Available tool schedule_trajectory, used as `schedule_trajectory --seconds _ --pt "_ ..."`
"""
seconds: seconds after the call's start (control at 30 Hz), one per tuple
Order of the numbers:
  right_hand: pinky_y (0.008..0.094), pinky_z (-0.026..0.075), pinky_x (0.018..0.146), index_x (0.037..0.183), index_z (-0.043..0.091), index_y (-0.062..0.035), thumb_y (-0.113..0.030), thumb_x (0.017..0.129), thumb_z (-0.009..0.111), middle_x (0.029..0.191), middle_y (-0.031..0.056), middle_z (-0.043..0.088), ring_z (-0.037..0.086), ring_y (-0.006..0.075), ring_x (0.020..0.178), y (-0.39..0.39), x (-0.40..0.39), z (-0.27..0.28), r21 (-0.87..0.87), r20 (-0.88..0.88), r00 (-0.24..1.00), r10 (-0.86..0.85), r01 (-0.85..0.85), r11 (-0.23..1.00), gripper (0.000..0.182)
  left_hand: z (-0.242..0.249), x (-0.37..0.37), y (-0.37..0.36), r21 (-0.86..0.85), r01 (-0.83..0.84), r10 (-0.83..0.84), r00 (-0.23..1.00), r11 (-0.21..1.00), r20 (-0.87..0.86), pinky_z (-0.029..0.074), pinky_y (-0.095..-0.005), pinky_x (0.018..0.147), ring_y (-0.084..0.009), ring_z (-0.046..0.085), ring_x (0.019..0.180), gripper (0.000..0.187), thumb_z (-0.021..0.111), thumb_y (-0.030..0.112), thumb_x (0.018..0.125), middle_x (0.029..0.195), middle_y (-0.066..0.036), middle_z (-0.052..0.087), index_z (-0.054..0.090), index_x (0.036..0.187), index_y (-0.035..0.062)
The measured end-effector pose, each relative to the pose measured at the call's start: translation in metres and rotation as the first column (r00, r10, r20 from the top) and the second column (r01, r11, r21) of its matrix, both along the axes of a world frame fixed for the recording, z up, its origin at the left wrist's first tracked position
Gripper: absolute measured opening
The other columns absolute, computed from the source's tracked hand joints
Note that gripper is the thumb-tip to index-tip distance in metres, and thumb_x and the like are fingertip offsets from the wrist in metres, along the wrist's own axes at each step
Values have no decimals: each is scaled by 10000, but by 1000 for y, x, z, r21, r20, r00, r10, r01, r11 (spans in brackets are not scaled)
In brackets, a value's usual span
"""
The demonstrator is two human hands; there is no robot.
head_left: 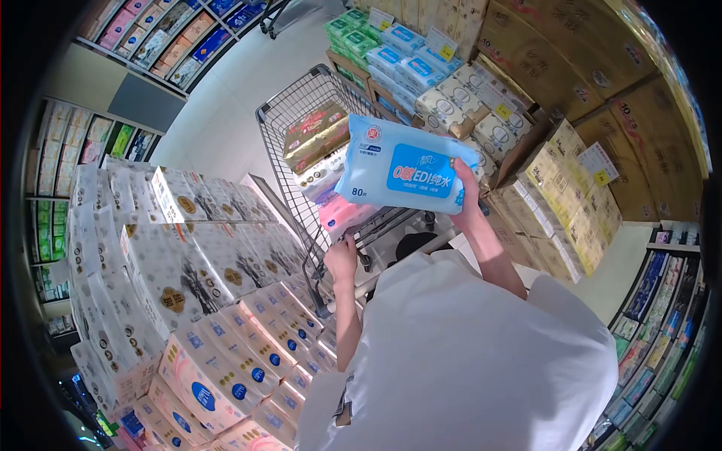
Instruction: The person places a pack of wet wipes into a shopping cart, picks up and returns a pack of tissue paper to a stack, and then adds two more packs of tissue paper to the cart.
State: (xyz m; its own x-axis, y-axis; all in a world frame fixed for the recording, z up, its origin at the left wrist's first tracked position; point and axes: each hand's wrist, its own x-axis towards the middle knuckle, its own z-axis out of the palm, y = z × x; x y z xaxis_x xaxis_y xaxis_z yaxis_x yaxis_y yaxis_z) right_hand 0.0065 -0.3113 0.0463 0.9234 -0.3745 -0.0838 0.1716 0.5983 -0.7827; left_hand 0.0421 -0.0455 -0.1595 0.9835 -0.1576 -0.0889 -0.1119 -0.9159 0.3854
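My right hand [468,192] grips the right end of a light-blue pack of wet wipes [368,169], thumb on its front. The pack is held up over the shopping cart [263,124], its printed face towards me. My left hand [342,257] is closed at the cart's near edge, fingers curled over the rim beside a pink pack [338,218]. Also in the cart are a gold pack [312,139] and a white patterned pack [322,174]; the wipes hide part of the load.
Stacked white tissue packs [218,203] and pink tissue packs [241,342] stand to my left. On the right are blue wipes packs [417,71], cream packs [556,188] and tall brown cartons [556,52]. Shelves [158,37] line the far side of the tiled floor [226,83].
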Motion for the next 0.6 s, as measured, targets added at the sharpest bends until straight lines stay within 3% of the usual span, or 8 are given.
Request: schedule_trajectory --seconds 0.27,0.47,0.6 --pt "339 477 928 1352 411 -83 -372 872 636 1213 83 516 529 181 1128 -34 25 10 -36 66 998 -7 9 999 604 2 37 -6 -3 -81 81 995 997 -62 518 -511 736 -435 665 757 525 438 462 936 741 -267 658 753 861 49" --pt "335 484 922 1345 412 -88 -284 846 693 1189 80 520 540 184 1104 -50 33 25 104 74 995 -70 62 993 606 6 54 -7 -1 -131 131 991 991 -32 511 -501 743 -428 664 769 482 457 453 921 758 -249 666 765 890 85" --pt "330 478 924 1346 418 -92 -298 856 690 1176 73 528 536 182 1104 -65 39 21 65 58 991 -119 115 991 598 1 64 -2 17 -166 167 985 986 -47 511 -505 745 -418 672 766 472 486 479 912 747 -242 674 769 923 101"
